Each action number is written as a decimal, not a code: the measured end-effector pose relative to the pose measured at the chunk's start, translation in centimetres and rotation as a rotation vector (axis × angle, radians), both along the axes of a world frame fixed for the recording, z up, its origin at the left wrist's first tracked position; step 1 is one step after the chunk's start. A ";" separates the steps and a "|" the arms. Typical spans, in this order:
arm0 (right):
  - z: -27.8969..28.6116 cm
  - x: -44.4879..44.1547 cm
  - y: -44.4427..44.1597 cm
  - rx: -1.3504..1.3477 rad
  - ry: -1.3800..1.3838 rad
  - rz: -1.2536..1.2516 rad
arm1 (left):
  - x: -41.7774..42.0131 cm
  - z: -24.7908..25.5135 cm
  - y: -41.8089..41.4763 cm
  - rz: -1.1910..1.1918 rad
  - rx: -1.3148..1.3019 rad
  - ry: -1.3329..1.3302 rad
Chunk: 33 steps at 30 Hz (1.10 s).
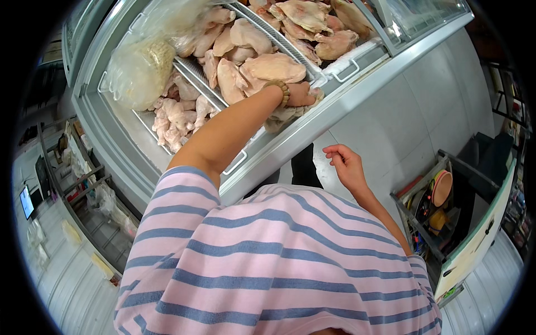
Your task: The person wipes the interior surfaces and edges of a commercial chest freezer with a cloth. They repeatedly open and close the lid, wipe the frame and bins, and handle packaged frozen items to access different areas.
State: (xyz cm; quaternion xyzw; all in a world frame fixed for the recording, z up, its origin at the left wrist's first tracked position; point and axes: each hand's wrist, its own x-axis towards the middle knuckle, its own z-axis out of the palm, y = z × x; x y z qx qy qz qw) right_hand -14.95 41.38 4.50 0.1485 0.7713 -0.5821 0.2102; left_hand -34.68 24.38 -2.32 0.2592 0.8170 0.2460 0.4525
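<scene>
My left hand point(299, 94), with a beaded bracelet at the wrist, grips a crumpled greyish-beige cloth point(282, 117) on the inner front ledge of a chest freezer point(335, 113). Its fingertips are partly hidden. Just behind it, pale raw chicken pieces point(274, 67) fill the middle wire compartment. My right hand point(345, 165) hangs outside the freezer, over the floor, its fingers loosely bent and holding nothing. Smaller chicken pieces point(176, 117) lie in the left compartment, beside my left forearm. More chicken point(303, 16) lies in the right compartment.
A filled clear plastic bag point(140, 75) rests at the freezer's left. Wire dividers point(201, 81) separate the compartments, and frost point(351, 56) lines the right one. The sliding glass lid point(423, 21) is at upper right. At right stands a rack holding an orange round container point(441, 188).
</scene>
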 end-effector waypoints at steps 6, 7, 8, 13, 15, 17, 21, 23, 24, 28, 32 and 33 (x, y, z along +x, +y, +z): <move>-1.0 1.0 -0.4 -0.007 -0.017 -0.009 | 1.8 -0.5 -2.4 -0.009 0.001 -0.073; -0.9 1.0 -0.5 -0.010 -0.019 0.002 | 1.9 -0.3 -2.6 -0.008 -0.015 -0.090; -0.6 1.1 -0.7 -0.013 -0.021 0.013 | 2.0 -0.4 -2.7 0.030 -0.004 -0.111; -0.7 1.5 -0.6 0.017 0.001 0.078 | 3.0 -0.9 -3.2 0.161 0.065 -0.046; -0.6 1.4 -0.3 0.033 -0.015 0.082 | 3.7 -0.9 -3.3 0.261 0.112 0.005; -0.8 1.3 -0.3 0.024 -0.005 0.068 | 4.9 -1.0 -3.3 0.410 0.188 0.109; -0.9 0.6 -0.6 0.036 -0.033 0.077 | 6.2 0.9 -2.9 0.513 0.243 0.192; -1.2 0.8 -0.7 0.029 -0.036 0.090 | 6.4 2.0 -2.8 0.481 0.347 0.209; -1.2 0.8 -0.8 0.025 -0.031 0.100 | 6.2 2.0 -2.8 0.400 0.334 0.264; -1.1 1.4 -1.5 0.007 -0.021 0.123 | 6.8 3.1 -2.8 0.360 0.207 0.283; -0.6 2.3 -1.3 0.012 -0.012 0.135 | 7.2 2.8 -4.3 0.289 0.269 0.318; -0.8 2.6 -1.1 0.012 0.002 0.135 | 7.2 2.6 -4.7 0.266 0.299 0.327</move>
